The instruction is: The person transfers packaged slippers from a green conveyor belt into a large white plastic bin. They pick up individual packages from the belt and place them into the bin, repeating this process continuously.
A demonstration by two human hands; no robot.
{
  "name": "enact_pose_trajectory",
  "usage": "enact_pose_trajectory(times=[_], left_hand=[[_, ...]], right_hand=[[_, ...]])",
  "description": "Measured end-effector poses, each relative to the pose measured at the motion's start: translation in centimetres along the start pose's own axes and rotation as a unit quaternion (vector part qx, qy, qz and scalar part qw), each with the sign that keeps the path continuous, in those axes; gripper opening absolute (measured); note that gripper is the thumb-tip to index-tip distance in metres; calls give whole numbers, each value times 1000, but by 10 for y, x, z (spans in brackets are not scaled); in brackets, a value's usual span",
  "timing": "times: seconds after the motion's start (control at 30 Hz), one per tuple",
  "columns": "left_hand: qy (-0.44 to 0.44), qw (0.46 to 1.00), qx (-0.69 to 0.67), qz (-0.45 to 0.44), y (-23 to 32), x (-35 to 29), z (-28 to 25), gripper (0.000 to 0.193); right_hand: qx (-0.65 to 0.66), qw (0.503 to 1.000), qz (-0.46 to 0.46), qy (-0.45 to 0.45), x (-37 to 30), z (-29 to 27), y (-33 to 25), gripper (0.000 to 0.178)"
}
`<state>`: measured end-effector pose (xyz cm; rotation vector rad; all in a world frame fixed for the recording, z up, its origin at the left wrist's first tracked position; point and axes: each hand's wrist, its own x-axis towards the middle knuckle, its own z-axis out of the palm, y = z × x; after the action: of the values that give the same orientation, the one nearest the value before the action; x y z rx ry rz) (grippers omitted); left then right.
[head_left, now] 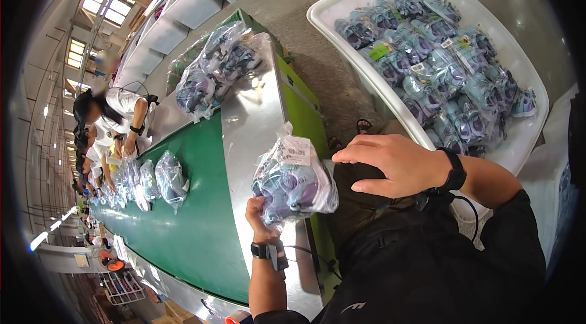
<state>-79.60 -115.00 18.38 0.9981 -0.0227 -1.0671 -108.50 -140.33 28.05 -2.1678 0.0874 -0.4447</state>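
Observation:
My left hand (259,219) grips the lower left side of a clear plastic bag of purple and light blue shoes (292,187), held up over the metal edge of the conveyor table. A white label shows near the bag's gathered top. My right hand (395,164) is off to the right of the bag, fingers stretched out and thumb apart, with nothing in it. Its fingertips are close to the bag's right edge; whether they touch it I cannot tell.
A green conveyor belt (204,220) runs away to the left, carrying bagged shoes (171,179). More bags (213,74) are heaped at the table's end. At right stands a white bin (339,34) filled with bagged shoes. Co-workers (125,107) stand along the belt.

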Motion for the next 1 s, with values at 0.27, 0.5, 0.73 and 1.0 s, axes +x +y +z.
enact_pose_trajectory(times=[0.27, 0.5, 0.73, 1.0], left_hand=[[32, 999, 1, -31, -21, -6, 23, 42], [-35, 998, -9, 44, -69, -4, 126, 66], [-88, 889, 293, 341, -131, -9, 197, 85], [-328, 741, 540, 227, -107, -3, 156, 54]], right_hand=[[-81, 985, -115, 100, -6, 2, -31, 55], [-109, 950, 10, 291, -15, 0, 10, 80], [382, 788, 282, 392, -36, 43, 68, 95], [185, 797, 252, 517, -192, -118, 70, 56]])
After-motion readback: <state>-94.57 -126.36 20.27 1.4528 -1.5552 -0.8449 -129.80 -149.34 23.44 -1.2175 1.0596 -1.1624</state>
